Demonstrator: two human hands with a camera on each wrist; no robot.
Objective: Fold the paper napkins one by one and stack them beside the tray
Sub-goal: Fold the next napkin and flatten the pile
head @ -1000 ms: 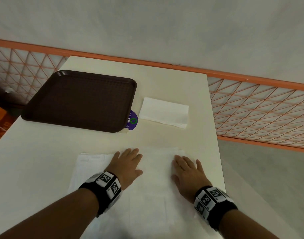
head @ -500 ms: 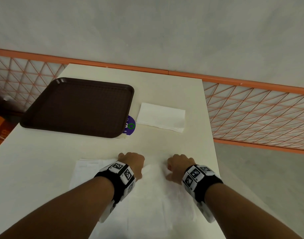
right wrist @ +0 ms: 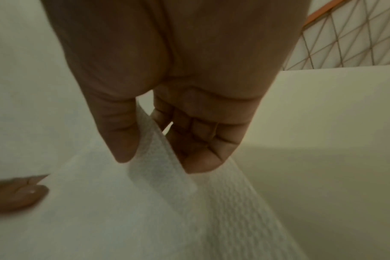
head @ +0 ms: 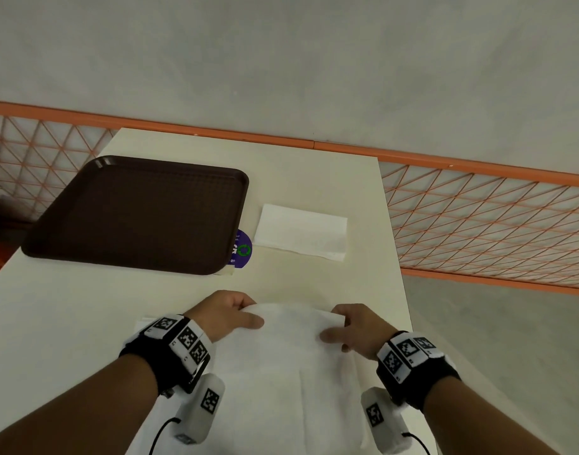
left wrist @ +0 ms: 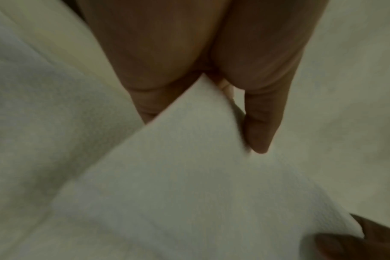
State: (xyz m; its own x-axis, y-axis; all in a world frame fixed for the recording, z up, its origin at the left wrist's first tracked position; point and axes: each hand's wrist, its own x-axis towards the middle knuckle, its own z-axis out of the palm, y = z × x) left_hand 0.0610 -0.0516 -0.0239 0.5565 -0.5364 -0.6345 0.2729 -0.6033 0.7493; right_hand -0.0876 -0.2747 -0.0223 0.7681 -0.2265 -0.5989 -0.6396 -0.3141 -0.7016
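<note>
Pinching the far edge of the open napkin (head: 291, 362) at both corners, I have it raised off the worktop (head: 52, 323) while its near part still lies flat below my wrists. My left hand (head: 224, 315) has thumb and fingers closed on the left corner; the left wrist view shows the paper clamped between them. My right hand (head: 353, 326) grips the right corner the same way, thumb on one face and fingers curled behind the other, as the right wrist view shows.

This looks to me like the first fold of this napkin: the far edge is up but not yet carried over. One folded napkin (head: 301, 236) already lies just beside the tray (head: 134, 215), on its right, near a purple sticker (head: 243, 248) at the tray's corner. More white paper shows under my left wrist; I cannot tell how many sheets.

Next, I reckon I should draw both corners toward me evenly, land the far edge on the near one, then let go and press the crease flat. Thin paper sags between two pinches, so keeping it lightly taut should stop the fold going skew.
</note>
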